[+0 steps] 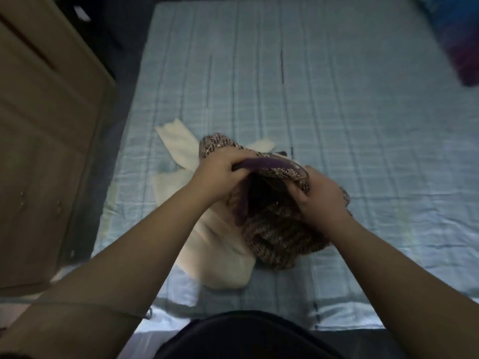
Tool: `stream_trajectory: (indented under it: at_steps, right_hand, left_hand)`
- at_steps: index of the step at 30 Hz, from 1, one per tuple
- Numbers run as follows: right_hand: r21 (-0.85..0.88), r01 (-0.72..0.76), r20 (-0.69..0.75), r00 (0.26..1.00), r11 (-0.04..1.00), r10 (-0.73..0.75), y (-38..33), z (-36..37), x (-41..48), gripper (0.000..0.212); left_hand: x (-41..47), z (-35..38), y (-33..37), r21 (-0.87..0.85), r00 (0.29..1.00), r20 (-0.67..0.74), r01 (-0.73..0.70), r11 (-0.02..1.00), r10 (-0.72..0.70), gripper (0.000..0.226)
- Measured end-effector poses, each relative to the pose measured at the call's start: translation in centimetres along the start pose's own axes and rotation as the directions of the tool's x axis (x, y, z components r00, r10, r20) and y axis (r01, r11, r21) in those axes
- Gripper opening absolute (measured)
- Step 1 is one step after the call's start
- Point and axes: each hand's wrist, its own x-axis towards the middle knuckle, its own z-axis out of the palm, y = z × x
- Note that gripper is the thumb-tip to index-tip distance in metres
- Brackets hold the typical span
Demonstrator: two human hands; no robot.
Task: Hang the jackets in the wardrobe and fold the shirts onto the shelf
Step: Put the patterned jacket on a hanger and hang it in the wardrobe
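Both hands are closing on the tweed jacket [280, 229]. With our left hand [220, 172] we are gripping one end of a purple hanger [267, 164] against the jacket's top edge, and with our right hand [321, 193] we are pinching the fabric on the other side. The tweed jacket is bunching between and below the hands, its lower part resting over a cream garment [223, 250] on the blue bed [337, 99]. A wooden wardrobe [46, 125] is standing at our left.
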Motion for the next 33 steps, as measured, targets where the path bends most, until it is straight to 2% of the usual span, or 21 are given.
stream_trajectory:
  at_steps: [2, 5, 7, 10, 12, 15, 16, 18, 20, 23, 25, 28, 30, 33]
  right_hand:
    - [0.08, 0.018, 0.051, 0.998, 0.997, -0.023, -1.0, -3.8, 1.3, 0.032]
    - [0.088, 0.107, 0.176, 0.977, 0.99, -0.121, -2.3, -9.4, 3.3, 0.032]
    - [0.101, 0.17, 0.201, 0.962, 0.98, -0.188, -3.5, -12.8, 4.0, 0.03]
    - [0.094, 0.268, 0.138, 0.95, 0.959, -0.28, -5.6, -17.9, 4.1, 0.033]
    - [0.11, 0.312, 0.057, 0.946, 0.944, -0.319, -6.9, -21.0, 3.9, 0.022]
    - [0.092, 0.368, -0.035, 0.93, 0.925, -0.367, -8.3, -25.1, 4.2, 0.014]
    - [0.077, 0.383, -0.042, 0.924, 0.921, -0.38, -8.6, -26.1, 4.4, 0.011]
    - [0.059, 0.394, -0.033, 0.919, 0.917, -0.393, -8.9, -27.5, 5.0, 0.006]
    - [0.041, 0.379, -0.076, 0.924, 0.924, -0.375, -9.1, -28.1, 5.5, 0.012]
    - [0.05, 0.336, -0.161, 0.932, 0.941, -0.325, -8.5, -28.1, 5.4, 0.013]
    - [0.116, 0.321, -0.198, 0.935, 0.94, -0.295, -7.4, -28.0, 4.3, 0.02]
    - [0.282, 0.305, -0.237, 0.941, 0.909, -0.243, -6.2, -28.1, 2.3, 0.018]
    - [0.344, 0.242, -0.159, 0.967, 0.907, -0.198, -5.6, -28.3, 1.7, 0.02]
    - [0.302, 0.058, 0.191, 0.974, 0.951, -0.12, -5.9, -29.1, 1.6, 0.021]
  left_hand:
    - [1.2, -2.0, 3.1, 0.075, 0.994, -0.073, -0.076, 0.994, 0.081, 0.027]
    - [2.3, -4.6, 7.3, 0.175, 0.975, -0.195, -0.073, 0.982, 0.108, 0.032]
    - [2.9, -5.8, 9.9, 0.253, 0.954, -0.254, -0.092, 0.963, 0.158, 0.034]
    - [3.4, -7.4, 13.4, 0.237, 0.924, -0.275, -0.201, 0.95, 0.265, 0.031]
    - [3.3, -8.8, 15.6, 0.195, 0.939, -0.192, -0.249, 0.949, 0.286, 0.035]
    - [3.3, -11.6, 18.9, 0.243, 0.978, 0.023, -0.205, 0.948, 0.206, 0.056]
    - [3.4, -12.5, 20.0, 0.267, 0.984, 0.075, -0.177, 0.947, 0.162, 0.056]
    - [3.7, -13.4, 21.8, 0.299, 0.987, 0.113, -0.147, 0.943, 0.118, 0.04]
    - [3.9, -13.5, 23.0, 0.319, 0.993, 0.072, -0.116, 0.941, 0.098, 0.027]
    - [3.6, -13.1, 24.1, 0.262, 0.991, -0.049, -0.11, 0.959, 0.127, 0.017]
    - [2.8, -13.2, 24.6, 0.236, 0.983, -0.112, -0.113, 0.965, 0.143, 0.015]
    - [1.4, -13.9, 24.5, 0.189, 0.972, -0.178, -0.12, 0.975, 0.154, 0.013]
    - [0.4, -14.4, 24.6, 0.156, 0.97, -0.187, -0.126, 0.98, 0.155, 0.011]
    - [-1.2, -15.9, 25.4, 0.13, 0.975, -0.159, -0.136, 0.982, 0.156, 0.013]
